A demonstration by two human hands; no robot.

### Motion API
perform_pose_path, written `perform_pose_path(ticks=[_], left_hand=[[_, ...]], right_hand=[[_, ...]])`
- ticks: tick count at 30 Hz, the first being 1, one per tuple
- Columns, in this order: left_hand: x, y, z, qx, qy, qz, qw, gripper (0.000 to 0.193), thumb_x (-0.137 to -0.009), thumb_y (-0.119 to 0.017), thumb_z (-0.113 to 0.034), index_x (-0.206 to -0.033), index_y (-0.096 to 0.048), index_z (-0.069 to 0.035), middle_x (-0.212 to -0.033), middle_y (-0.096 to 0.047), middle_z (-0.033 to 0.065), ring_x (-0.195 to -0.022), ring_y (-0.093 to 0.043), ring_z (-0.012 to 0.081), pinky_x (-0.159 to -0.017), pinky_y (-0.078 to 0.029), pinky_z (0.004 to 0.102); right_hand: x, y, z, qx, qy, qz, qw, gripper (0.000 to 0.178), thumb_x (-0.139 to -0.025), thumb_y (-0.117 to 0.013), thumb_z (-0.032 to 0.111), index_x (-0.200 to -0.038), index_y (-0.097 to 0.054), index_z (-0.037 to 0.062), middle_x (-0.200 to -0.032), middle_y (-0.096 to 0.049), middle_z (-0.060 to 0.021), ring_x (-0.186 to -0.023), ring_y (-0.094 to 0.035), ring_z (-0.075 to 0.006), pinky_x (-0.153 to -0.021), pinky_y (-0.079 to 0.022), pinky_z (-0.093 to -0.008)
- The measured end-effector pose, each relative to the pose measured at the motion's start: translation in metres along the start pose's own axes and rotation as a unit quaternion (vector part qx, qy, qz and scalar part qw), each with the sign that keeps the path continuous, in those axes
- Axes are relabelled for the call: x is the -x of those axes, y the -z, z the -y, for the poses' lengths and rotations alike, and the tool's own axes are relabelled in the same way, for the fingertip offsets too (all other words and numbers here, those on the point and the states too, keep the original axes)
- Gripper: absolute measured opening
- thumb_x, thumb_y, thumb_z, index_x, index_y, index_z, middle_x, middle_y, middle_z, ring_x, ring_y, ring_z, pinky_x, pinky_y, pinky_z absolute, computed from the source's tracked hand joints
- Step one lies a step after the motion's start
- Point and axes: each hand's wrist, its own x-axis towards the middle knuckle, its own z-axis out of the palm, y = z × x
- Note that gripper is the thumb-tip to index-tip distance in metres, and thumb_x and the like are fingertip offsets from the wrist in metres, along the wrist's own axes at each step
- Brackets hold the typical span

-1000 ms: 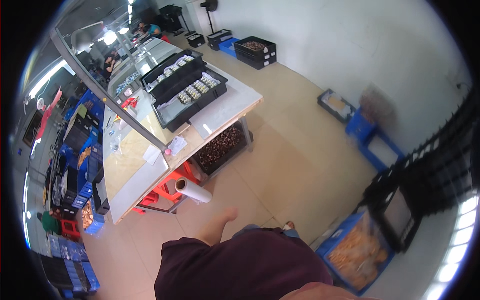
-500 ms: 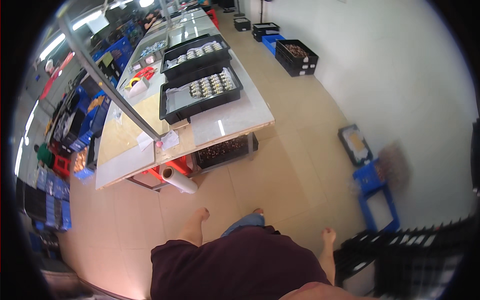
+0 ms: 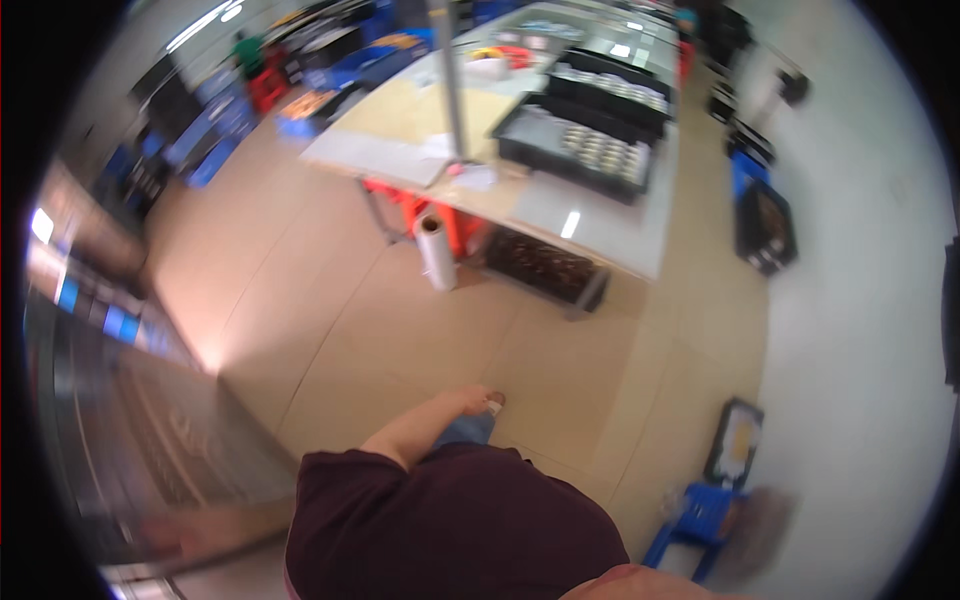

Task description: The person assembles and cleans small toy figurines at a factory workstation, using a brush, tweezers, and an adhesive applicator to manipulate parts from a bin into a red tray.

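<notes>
In front of my body hangs my left hand (image 3: 474,400), low beside my blue jeans (image 3: 465,430) and over the tiled floor. Motion blurs its fingers, and I see nothing in it. My right hand is out of the picture. Farther off, a long work table (image 3: 550,215) carries a black tray (image 3: 520,150) with rows of small pale pieces on a light liner. Behind that one lies a second black tray (image 3: 570,90) of similar pieces. Neither is within touch of my hand.
A white roll (image 3: 436,255) stands on the floor by the table, beside red stools (image 3: 410,205). Under the table is a black crate (image 3: 545,268) of brown pieces. Along the right wall are a black tray (image 3: 735,440) and a blue stool (image 3: 700,515). A metal post (image 3: 450,90) rises from the table.
My view has turned left, so the table now lies farther to the right. My right hand has left the picture, and my left hand has swung in front of my leg.
</notes>
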Motion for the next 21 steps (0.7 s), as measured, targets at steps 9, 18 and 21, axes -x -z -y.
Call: perform_pose_path(ticks=[9,18,21], left_hand=[[0.216,-0.114,0.205,0.131,0.403,-0.099,0.901,0.028,-0.077,-0.047,-0.02,-0.095,-0.064,-0.006,-0.101,-0.06,0.0174,-0.093,-0.058,0.0322,-0.079,-0.046,0.0405],[0.312,-0.2,0.334,0.317,0.476,-0.145,0.808,0.027,-0.078,-0.045,-0.018,-0.092,-0.065,-0.007,-0.089,-0.064,0.0142,-0.081,-0.062,0.0281,-0.073,-0.047,0.0385],[0.357,-0.266,0.392,0.329,0.498,-0.137,0.791,0.027,-0.077,-0.049,-0.024,-0.091,-0.065,-0.007,-0.095,-0.062,0.0164,-0.089,-0.06,0.0302,-0.079,-0.046,0.0385]], right_hand=[[-0.074,0.06,0.155,0.107,0.093,0.125,0.982,0.026,-0.082,-0.051,0.01,-0.105,-0.055,-0.0026,-0.08,-0.062,-0.0109,-0.06,-0.058,-0.0176,-0.053,-0.047,-0.0282],[-0.091,-0.097,0.26,0.045,0.105,0.149,0.982,0.028,-0.081,-0.052,0.009,-0.106,-0.053,-0.003,-0.079,-0.061,-0.0111,-0.06,-0.058,-0.0175,-0.052,-0.047,-0.0276],[0.087,-0.227,0.412,0.272,0.236,0.137,0.923,0.032,-0.078,-0.052,0.006,-0.109,-0.052,-0.0013,-0.079,-0.06,-0.0109,-0.06,-0.059,-0.0171,-0.051,-0.047,-0.0272]])
